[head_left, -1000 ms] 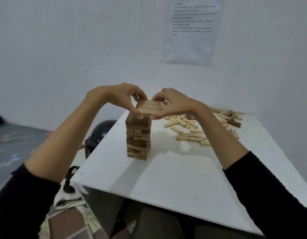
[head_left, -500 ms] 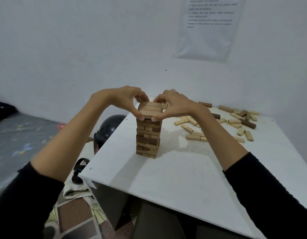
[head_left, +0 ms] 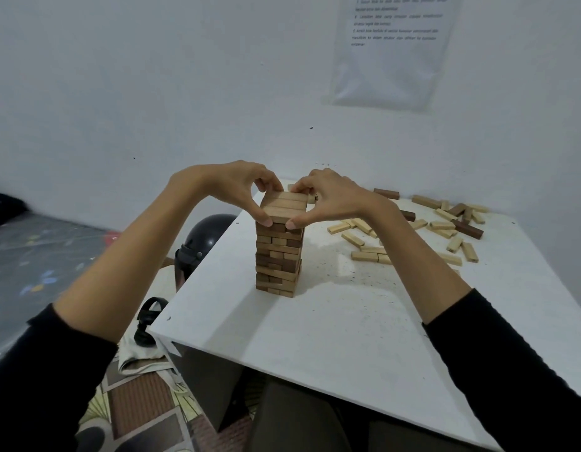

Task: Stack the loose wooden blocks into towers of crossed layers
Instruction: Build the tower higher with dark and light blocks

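Observation:
A tower of crossed wooden blocks, light and dark, stands near the far left part of the white table. Its top layer is made of light blocks lying side by side. My left hand pinches that layer from the left, thumb on the near corner and fingers on the far edge. From the right, my right hand pinches it the same way. Loose blocks lie scattered on the table's far right.
A black helmet sits beside the table's left edge, with a black strap and cloth below it. A printed sheet hangs on the white wall behind. A grey mattress lies at the left.
Both hands have stayed pinched on the tower's top layer. My head has turned, so the tower and table sit a little further right in the view.

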`<state>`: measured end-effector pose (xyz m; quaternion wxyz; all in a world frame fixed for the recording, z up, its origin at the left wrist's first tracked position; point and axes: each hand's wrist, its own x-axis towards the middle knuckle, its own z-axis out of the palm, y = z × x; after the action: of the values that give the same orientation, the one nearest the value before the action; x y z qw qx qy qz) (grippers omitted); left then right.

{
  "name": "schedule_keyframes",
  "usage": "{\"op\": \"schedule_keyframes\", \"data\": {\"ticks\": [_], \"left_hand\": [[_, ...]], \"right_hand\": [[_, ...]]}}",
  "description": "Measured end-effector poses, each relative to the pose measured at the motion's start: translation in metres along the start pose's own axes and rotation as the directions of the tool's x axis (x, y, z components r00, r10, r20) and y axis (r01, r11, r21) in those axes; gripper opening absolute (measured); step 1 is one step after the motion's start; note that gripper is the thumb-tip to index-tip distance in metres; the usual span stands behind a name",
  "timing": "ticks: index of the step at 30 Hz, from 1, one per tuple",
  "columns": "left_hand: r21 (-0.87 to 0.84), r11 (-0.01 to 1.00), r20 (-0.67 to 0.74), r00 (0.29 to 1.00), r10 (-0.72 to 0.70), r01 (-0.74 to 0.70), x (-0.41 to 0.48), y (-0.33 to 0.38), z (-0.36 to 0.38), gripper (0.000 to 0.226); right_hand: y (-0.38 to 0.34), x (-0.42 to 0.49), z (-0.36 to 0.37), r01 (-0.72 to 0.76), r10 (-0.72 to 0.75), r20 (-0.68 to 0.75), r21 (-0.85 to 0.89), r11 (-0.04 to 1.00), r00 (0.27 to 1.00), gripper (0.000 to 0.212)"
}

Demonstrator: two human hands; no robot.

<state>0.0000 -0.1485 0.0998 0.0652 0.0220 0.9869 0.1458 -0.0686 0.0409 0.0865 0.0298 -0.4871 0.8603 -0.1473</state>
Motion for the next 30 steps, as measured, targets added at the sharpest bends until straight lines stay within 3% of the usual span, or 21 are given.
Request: {"op": "schedule_keyframes", "data": {"ticks": [30], "left_hand": [[-0.026, 1.000, 0.060, 0.998, 0.013, -0.011, -0.0032, -0.0002, -0.0004, 0.068]], "right_hand": [[-0.0008, -0.0027, 0.0048, -0.010, 0.010, 0.017, 0.018, 1.000, 1.000, 0.069]]}}
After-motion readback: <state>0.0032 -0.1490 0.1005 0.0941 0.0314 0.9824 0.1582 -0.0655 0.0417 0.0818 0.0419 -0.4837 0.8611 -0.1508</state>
